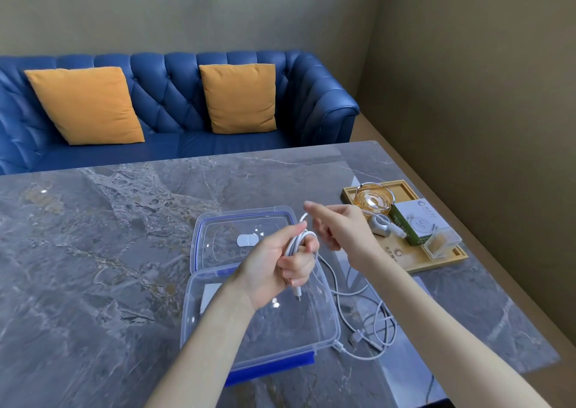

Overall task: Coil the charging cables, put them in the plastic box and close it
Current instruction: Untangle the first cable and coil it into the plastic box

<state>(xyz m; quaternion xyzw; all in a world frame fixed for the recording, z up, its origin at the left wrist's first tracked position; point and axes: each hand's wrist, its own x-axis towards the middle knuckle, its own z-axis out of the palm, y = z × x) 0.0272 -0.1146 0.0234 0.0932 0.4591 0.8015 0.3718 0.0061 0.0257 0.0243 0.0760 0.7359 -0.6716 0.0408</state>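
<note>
Left hand grips a partly coiled white cable, fingers curled round the loops, above the open plastic box. Right hand, at 2 o'clock from the left, pinches the cable's free run. Further cables lie loose on the table at the box's 3 o'clock; its lid lies flat at 12 o'clock.

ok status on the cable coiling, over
Left hand grips a part-coiled white cable; right hand pinches its strand, feeding a loop. Clear plastic box open, lid laid back. More cable loose on table beside box, nothing blocking.
</note>
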